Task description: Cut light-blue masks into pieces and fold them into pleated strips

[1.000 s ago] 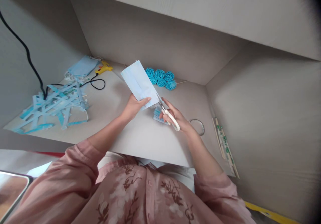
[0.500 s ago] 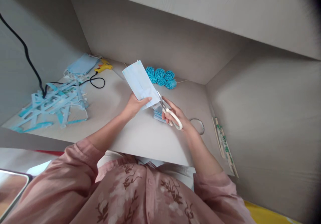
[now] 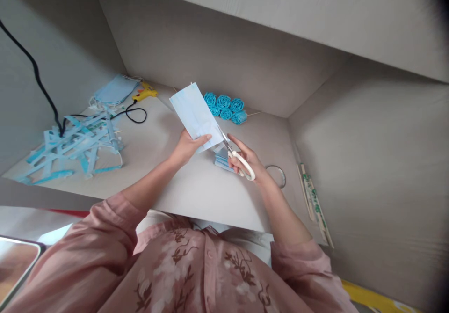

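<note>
A pale blue rectangular sheet, which looks like an opened face mask (image 3: 194, 114), is pinched in my left hand (image 3: 189, 145) near its lower end, thumb on top. My right hand (image 3: 247, 158) grips white-handled scissors (image 3: 244, 164), their blades at the sheet's lower right edge. Under that spot, partly hidden by the hand and scissors, a small stack of folded blue pieces (image 3: 222, 162) lies on the table. Behind the sheet sit several blue rolled flowers (image 3: 223, 102) on thin sticks.
Blue cut strips (image 3: 80, 144) are heaped at the left, with a stack of masks (image 3: 115, 90) behind them. A yellow glue gun (image 3: 145, 91) trails a black cord. At right lie a ring-shaped bracelet (image 3: 280, 176) and wrapped chopsticks (image 3: 314, 196). Grey walls enclose the table (image 3: 210, 200).
The scissor blades have drawn closer together at the sheet's edge. The sheet has shifted very slightly up and left; my left hand stays nearly still.
</note>
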### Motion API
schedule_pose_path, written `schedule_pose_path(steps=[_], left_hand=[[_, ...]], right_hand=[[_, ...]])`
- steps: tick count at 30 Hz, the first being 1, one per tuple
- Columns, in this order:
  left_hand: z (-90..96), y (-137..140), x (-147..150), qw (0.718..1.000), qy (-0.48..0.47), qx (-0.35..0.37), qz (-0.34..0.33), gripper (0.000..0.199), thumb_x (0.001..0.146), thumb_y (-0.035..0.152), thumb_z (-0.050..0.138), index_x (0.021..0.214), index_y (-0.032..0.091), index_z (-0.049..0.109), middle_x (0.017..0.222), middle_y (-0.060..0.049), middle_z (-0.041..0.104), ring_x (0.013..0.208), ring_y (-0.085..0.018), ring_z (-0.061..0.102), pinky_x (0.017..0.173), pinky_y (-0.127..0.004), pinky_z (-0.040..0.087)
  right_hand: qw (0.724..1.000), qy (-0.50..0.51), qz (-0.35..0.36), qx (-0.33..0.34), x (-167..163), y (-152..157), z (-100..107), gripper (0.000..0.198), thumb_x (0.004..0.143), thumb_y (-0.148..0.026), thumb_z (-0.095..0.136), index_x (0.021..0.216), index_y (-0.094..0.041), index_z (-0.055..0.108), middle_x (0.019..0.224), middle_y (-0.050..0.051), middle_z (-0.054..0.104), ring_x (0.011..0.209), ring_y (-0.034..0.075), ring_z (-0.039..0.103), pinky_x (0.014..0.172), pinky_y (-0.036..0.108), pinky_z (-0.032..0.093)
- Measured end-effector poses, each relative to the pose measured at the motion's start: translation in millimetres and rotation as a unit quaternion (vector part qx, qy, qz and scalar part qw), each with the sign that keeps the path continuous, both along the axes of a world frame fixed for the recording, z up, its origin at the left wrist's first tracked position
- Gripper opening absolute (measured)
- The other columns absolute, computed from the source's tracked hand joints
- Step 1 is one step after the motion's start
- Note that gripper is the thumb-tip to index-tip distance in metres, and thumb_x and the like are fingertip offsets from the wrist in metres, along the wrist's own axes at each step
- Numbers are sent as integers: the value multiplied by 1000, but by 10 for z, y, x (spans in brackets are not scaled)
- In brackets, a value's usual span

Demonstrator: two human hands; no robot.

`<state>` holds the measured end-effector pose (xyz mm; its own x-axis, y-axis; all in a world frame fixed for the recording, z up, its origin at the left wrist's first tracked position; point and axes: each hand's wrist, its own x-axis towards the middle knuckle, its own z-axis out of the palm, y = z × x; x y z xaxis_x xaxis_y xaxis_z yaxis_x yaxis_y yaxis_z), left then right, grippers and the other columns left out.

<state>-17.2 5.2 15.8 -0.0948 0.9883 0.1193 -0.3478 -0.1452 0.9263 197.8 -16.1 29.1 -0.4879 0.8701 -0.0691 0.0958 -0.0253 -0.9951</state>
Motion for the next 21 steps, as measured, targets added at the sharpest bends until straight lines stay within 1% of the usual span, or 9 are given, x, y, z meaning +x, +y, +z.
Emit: schedule_pose_path(steps=[5,11,14,18,21], left_hand=[[-28,17,1,1000,-2,-1,2,47,59,31,86,100,15,69,107,-9,72,107,-29,65,95,-39,52],[-43,21,0,1000,6,18,2,44,62,33,84,100,16,69,107,-8,72,105,-27,66,94,-38,52],[-26,12,1,1000,5,12,5,44,61,32,84,99,16,68,107,-9,72,104,-27,66,93,-38,52],[-16,6,5,1000,-5,0,5,46,60,31,85,100,15,68,105,-9,72,104,-28,66,94,-40,51],[-26,10,7,1000,-10,-5,0,48,60,32,85,101,15,67,107,-9,72,104,-28,66,94,-39,51]], right_hand=[[1000,8,-6,-6,-9,0,-2,99,75,-45,75,155,-23,22,66,-5,61,49,7,49,41,18,38],[1000,9,-20,-13,-25,2,-13,100,74,-41,76,155,-22,22,65,-5,59,52,8,53,41,17,39],[1000,4,-24,-12,-30,3,-12,99,73,-37,76,155,-22,23,65,-5,60,53,9,53,42,17,40],[999,-9,-34,-20,-40,-2,-10,98,72,-31,74,155,-23,23,62,-6,60,49,8,51,41,18,40],[999,-11,-37,-20,-44,-4,-8,97,72,-31,73,155,-24,24,63,-6,60,47,8,50,41,18,39]])
